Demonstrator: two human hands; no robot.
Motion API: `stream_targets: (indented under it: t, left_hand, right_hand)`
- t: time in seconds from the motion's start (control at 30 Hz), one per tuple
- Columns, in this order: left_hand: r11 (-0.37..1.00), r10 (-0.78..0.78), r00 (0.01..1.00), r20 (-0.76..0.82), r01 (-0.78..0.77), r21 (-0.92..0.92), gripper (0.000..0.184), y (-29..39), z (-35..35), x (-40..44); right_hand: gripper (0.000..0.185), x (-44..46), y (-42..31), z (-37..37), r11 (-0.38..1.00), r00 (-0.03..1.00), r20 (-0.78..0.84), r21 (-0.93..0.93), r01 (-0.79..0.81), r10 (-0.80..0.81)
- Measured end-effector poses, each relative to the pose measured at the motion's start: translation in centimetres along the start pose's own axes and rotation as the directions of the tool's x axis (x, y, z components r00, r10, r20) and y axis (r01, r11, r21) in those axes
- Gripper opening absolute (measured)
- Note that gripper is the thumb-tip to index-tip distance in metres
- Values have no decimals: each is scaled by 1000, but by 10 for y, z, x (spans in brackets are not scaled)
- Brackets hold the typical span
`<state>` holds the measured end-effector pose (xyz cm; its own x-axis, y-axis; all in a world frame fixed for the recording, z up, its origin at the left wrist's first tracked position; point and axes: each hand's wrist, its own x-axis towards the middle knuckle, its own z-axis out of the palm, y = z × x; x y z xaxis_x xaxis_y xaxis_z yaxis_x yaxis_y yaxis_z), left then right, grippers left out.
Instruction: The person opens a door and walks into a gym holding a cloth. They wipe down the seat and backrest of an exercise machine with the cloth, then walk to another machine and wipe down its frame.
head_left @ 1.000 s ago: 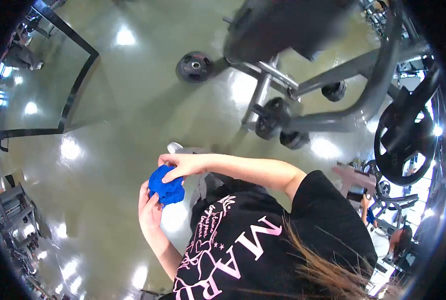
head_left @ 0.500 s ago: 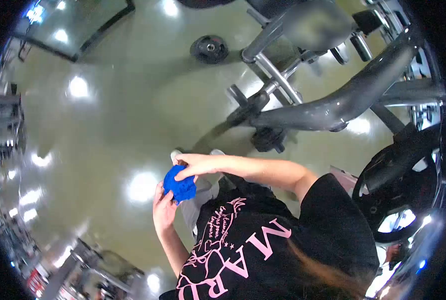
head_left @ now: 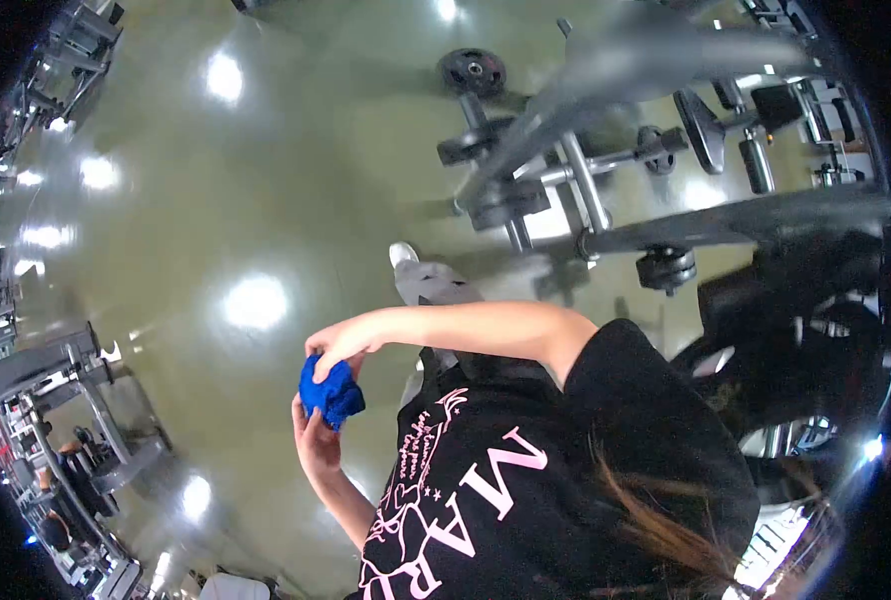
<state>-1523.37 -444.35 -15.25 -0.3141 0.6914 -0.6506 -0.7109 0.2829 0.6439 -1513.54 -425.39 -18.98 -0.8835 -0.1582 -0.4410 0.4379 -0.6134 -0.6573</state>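
A bunched-up blue cloth point(head_left: 332, 392) is held between both hands, out in front of my body. From above, my right hand point(head_left: 349, 342) is closed on it, with the thumb pressed on top and fingers curled around its far side. My left hand point(head_left: 318, 442) grips the same cloth from below, its fingers against the lower edge. Both palms are partly hidden by the cloth. My right arm reaches across the front of a black T-shirt point(head_left: 546, 490) with pink lettering.
Gym machines with metal frames point(head_left: 726, 220) and weight plates point(head_left: 473, 70) stand to the upper right. Another machine point(head_left: 106, 420) is at the lower left. Glossy greenish floor point(head_left: 306, 180) with light reflections lies ahead. One white shoe point(head_left: 403, 254) shows beyond my arm.
The view has turned and moved, so the machines sit differently in it. The cloth looks more crumpled, and both hands still hold it. A white shoe now shows farther forward.
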Motion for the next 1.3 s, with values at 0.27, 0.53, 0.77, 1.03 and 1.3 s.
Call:
stream_targets:
  t: [0.27,0.53,0.77,1.03,1.3]
  left_hand:
    - [982,55,980,-192,-88,-167,40,-102,-63,-154]
    - [908,231,846,-481,-366,-206,45,-183,-48,-242]
    - [880,259,808,-529,-423,-216,37,-296,-1,-298]
    - [808,305,626,-718,-569,-154,35,-438,48,-447]
    - [724,193,506,-840,-652,-226,41,-649,157,-578]
  right_hand:
    - [58,-3,113,120,987,976,163,-100,-127,142]
    - [54,-31,150,190,924,950,257,-376,-69,175]
    - [51,-111,243,192,926,920,322,-364,-99,225]
    - [34,-212,396,280,944,829,466,-255,-209,309]
    - [53,-405,528,318,817,775,468,-568,-104,424]
